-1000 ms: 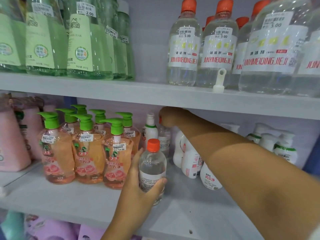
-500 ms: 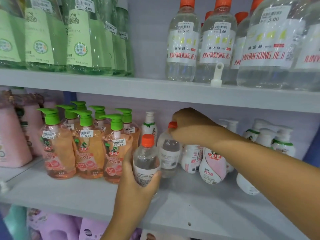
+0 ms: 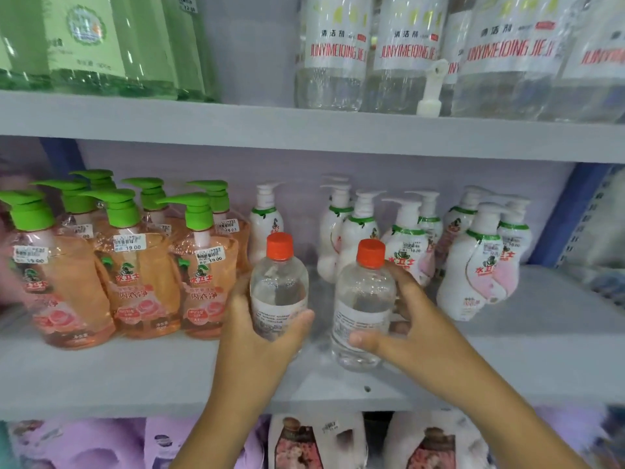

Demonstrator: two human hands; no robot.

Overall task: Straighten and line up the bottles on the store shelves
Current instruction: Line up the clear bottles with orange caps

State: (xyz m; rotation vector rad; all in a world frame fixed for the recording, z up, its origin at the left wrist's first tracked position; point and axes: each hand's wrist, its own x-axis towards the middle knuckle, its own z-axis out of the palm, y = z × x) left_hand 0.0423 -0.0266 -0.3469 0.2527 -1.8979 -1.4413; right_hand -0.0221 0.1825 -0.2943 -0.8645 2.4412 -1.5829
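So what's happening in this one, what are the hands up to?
A person is tidying a store shelf. The left hand grips one small clear bottle with an orange cap, and the right hand grips a matching second bottle beside it. Both stand upright at the front of the middle shelf, between the orange pump bottles and the white pump bottles.

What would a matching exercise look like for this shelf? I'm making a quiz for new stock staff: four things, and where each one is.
Things:
1. left clear bottle
2. right clear bottle
3. peach pump bottles
4. loose white cap

Places:
A. upper shelf
B. in the right hand
C. left part of the middle shelf
D. in the left hand

Pairs: 1-D, 2-B, 3-C, 4-A
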